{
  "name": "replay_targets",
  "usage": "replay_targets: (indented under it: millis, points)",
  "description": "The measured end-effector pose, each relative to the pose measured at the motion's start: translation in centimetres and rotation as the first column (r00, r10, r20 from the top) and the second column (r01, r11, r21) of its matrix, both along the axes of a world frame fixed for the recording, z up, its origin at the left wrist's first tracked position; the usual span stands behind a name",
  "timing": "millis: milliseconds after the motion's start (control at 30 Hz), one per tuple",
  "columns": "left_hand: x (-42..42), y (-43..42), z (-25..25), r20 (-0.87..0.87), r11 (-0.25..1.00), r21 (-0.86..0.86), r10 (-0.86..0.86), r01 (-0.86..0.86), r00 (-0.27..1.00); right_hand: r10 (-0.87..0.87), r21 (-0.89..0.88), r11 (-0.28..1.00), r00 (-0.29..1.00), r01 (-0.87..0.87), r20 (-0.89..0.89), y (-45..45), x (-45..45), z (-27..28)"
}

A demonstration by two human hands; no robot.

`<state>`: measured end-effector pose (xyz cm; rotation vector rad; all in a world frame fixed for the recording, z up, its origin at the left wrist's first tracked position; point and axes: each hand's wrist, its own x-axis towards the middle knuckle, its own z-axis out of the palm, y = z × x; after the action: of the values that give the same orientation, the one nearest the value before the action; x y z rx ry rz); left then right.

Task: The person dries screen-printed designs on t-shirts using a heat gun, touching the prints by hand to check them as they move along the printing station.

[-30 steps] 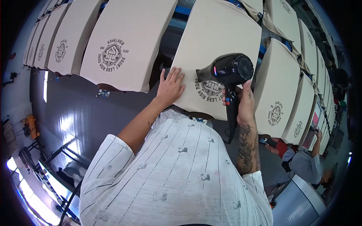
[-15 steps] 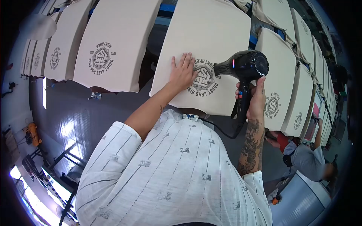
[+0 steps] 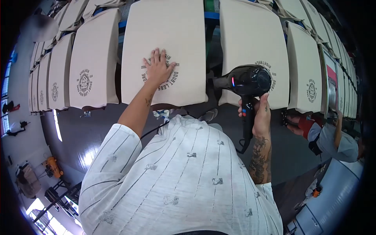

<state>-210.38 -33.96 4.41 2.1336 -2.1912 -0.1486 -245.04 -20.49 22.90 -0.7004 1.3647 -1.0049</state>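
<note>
In the head view, a black hair dryer (image 3: pixel 248 82) is being held up by the right hand (image 3: pixel 260 113), with its fingers wrapped around the handle. The nozzle is being pointed to the left, over the gap between two cream cloth boards. Part of the round black print on the right board (image 3: pixel 252 35) is being hidden by the dryer. A small pinkish light is being shown near the nozzle, and a dark cord (image 3: pixel 243 147) is being left to hang under the handle.

The left hand (image 3: pixel 157 70) is being laid flat on the left board (image 3: pixel 164 23), with its fingers spread wide and nothing being gripped. The middle of that board's print (image 3: pixel 169 84) is being covered by this hand.

More cream boards are being kept in rows on both sides. Far to the right, a frame (image 3: pixel 330 78) is being held over a board's spot in the row, and another person (image 3: pixel 333 141) in a grey top is being seen close to it.
</note>
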Motion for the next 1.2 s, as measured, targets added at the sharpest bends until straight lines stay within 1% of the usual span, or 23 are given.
replay_targets:
  millis: [33,67,133,233,267,333,433,533,633,667,700,733,767,833,900,933,967,1000,1067,1100,1133,1167,1200]
  points:
    - [-0.4,0.1,0.4,0.000,0.998,0.054,0.025,-0.025,1.000,-0.031,-0.019,0.999,0.999,0.031,0.012,0.7,-2.0,0.2]
    - [-0.9,0.3,0.5,0.001,0.999,0.052,0.004,-0.004,1.000,-0.063,-0.035,0.997,0.998,0.064,0.020,1.4,-4.1,0.3]
    - [-1.8,1.3,0.2,0.021,0.996,0.014,0.083,-0.084,0.996,-0.126,-0.031,0.992,0.992,0.126,-0.002,2.7,-7.9,0.6]
    - [-3.6,2.4,-0.1,0.045,0.991,0.026,0.131,-0.132,0.990,-0.205,-0.022,0.979,0.978,0.204,-0.042,4.2,-12.7,0.9]
    - [-4.1,2.6,-0.4,0.041,0.992,0.026,0.120,-0.121,0.992,-0.241,-0.022,0.971,0.969,0.240,-0.052,4.5,-14.2,0.9]
    - [-4.5,2.8,-1.2,0.084,0.984,0.012,0.178,-0.179,0.980,-0.230,-0.016,0.973,0.968,0.229,-0.103,4.9,-17.2,0.7]
    - [-4.0,2.7,-1.8,0.083,0.982,0.034,0.180,-0.183,0.980,-0.265,-0.026,0.964,0.951,0.264,-0.161,3.8,-20.0,0.5]
    - [-4.5,2.7,-0.3,0.108,0.980,0.047,0.186,-0.192,0.977,-0.273,-0.025,0.962,0.950,0.272,-0.151,1.3,-22.7,0.1]
    - [-6.4,3.1,2.2,0.062,0.979,0.023,0.201,-0.202,0.978,-0.299,-0.046,0.954,0.937,0.295,-0.180,-1.9,-24.3,0.1]
    - [-7.1,3.2,2.6,0.008,0.991,-0.056,0.126,-0.125,0.992,-0.298,-0.048,0.955,0.938,0.294,-0.178,-3.0,-24.8,0.0]
    - [-8.1,3.3,3.5,-0.040,0.989,-0.138,0.046,-0.052,0.998,-0.308,-0.036,0.951,0.942,0.306,-0.132,-4.1,-25.2,-0.2]
    - [-9.7,3.6,4.4,-0.129,0.987,-0.160,-0.046,0.025,0.991,-0.318,-0.020,0.948,0.944,0.317,-0.087,-5.1,-25.6,-0.2]
    - [-12.1,4.0,5.7,-0.217,0.978,-0.186,-0.137,0.097,0.967,-0.313,-0.017,0.950,0.945,0.313,-0.091,-6.0,-25.7,-0.1]
    - [-16.0,5.7,6.9,-0.500,0.972,0.045,-0.176,0.229,0.848,-0.246,-0.014,0.969,0.959,0.246,-0.142,-7.9,-25.3,0.2]
    - [-18.9,8.1,8.4,-0.574,0.862,0.321,-0.153,0.393,0.805,-0.205,-0.022,0.979,0.971,0.204,-0.124,-9.4,-23.9,0.5]
    - [-19.0,9.6,6.8,-0.573,0.810,0.359,-0.200,0.463,0.795,-0.182,-0.038,0.983,0.978,0.179,-0.102,-10.0,-22.9,0.8]
    - [-18.9,10.8,6.3,-0.515,0.754,0.457,-0.209,0.473,0.831,-0.158,-0.017,0.987,0.983,0.157,-0.091,-10.3,-21.7,1.2]
    - [-18.4,12.1,5.3,-0.513,0.758,0.459,-0.200,0.464,0.835,-0.098,-0.035,0.995,0.991,0.095,-0.097,-10.6,-21.3,0.9]
    - [-16.5,14.3,2.3,-0.552,0.810,0.475,-0.030,0.344,0.833,0.000,-0.020,1.000,1.000,0.000,-0.022,-10.6,-20.0,0.4]
    - [-15.8,14.8,1.6,-0.525,0.785,0.514,-0.031,0.346,0.851,0.036,-0.001,0.999,0.999,-0.036,-0.011,-10.5,-19.4,0.5]
    - [-15.4,15.8,1.1,-0.521,0.791,0.514,-0.020,0.333,0.853,0.077,0.018,0.997,0.997,-0.077,-0.002,-10.1,-18.9,0.6]
    - [-15.4,16.6,1.7,-0.354,0.804,0.543,-0.046,0.245,0.934,0.110,0.038,0.993,0.994,-0.110,0.008,-9.7,-18.4,0.9]
    - [-15.6,17.5,2.2,-0.172,0.819,0.554,-0.062,0.149,0.983,0.154,0.048,0.987,0.987,-0.157,0.049,-9.2,-18.4,0.9]
